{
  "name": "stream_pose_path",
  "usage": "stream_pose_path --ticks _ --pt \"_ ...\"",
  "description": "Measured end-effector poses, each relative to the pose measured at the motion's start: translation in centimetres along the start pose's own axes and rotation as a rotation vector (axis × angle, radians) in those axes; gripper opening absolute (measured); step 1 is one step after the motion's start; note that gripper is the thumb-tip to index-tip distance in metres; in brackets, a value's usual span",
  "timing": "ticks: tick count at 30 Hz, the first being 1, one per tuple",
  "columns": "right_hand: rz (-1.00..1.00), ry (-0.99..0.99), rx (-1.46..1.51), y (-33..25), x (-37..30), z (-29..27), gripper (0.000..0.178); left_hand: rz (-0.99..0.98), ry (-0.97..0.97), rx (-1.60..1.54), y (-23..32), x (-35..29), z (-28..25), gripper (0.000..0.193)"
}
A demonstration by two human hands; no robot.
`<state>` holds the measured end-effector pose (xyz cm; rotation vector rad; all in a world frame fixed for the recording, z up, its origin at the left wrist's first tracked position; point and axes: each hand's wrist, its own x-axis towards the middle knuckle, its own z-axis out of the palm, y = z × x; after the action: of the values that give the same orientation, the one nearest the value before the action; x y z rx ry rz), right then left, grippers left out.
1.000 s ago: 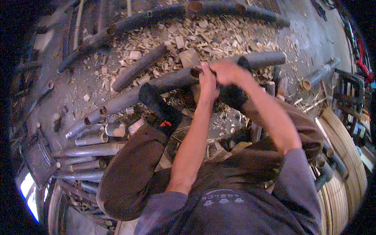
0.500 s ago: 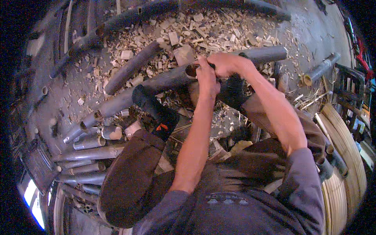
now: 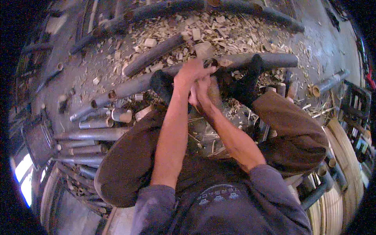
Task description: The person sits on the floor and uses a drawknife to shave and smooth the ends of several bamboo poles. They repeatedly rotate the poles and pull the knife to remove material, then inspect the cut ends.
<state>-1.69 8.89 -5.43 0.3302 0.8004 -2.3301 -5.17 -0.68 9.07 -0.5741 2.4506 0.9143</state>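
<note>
A long dark bamboo pole (image 3: 133,85) with several cut openings lies across the floor in front of me. My dark-covered left foot (image 3: 160,84) and right foot (image 3: 252,74) rest against it. My left hand (image 3: 190,73) is over the pole, its fingers stretched to the right beside a cut opening (image 3: 211,62). Just below and touching it is my right hand (image 3: 200,93), its fingers curled and partly hidden. Whatever the right hand may hold does not show. A blurred brownish shape (image 3: 214,92) stands right of the right hand.
Pale wood chips (image 3: 235,39) cover the floor beyond the pole, around a shorter dark bamboo piece (image 3: 154,55). Another long pole (image 3: 176,7) lies farther off. Cut tubes (image 3: 92,135) are stacked at left. Right are a tube (image 3: 331,83), a black crate (image 3: 354,100) and pale split strips (image 3: 344,149).
My hands have moved left, off the right side of the opening. The right hand has dropped from above the pole to below the left hand. The view has shifted slightly.
</note>
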Motion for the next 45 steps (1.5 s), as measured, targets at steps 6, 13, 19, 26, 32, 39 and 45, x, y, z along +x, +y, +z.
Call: stream_pose_path --ticks 6,13,19,26,32,39,45 --pt "0.355 0.224 -0.382 -5.7 -0.1 5.5 0.031 -0.048 0.700 -0.390 -4.9 0.9 -3.2 0.034" --pt "0.104 0.021 -1.555 -16.0 -14.8 3.7 0.073 -0.135 0.764 -0.218 -5.5 3.8 5.8 0.032" --pt "-0.330 -0.492 -2.197 -24.7 -14.2 14.4 0.065 -0.209 0.856 -0.117 -7.0 3.7 6.8 0.028" --pt "-0.655 -0.110 -1.133 -26.3 -5.8 21.5 0.065 -0.177 0.845 -0.619 -9.4 4.7 5.2 0.036" --pt "-0.150 -0.240 -0.508 -21.2 5.1 21.5 0.048 0.043 0.660 -1.787 -6.0 5.0 0.1 0.041" --pt "0.358 -0.507 -1.371 -9.3 9.5 17.8 0.051 0.082 0.814 -2.076 -5.7 5.4 0.1 0.049" --pt "0.366 -0.673 -1.719 -6.9 10.9 15.3 0.064 -0.102 1.152 -1.983 -5.8 6.1 1.5 0.049"
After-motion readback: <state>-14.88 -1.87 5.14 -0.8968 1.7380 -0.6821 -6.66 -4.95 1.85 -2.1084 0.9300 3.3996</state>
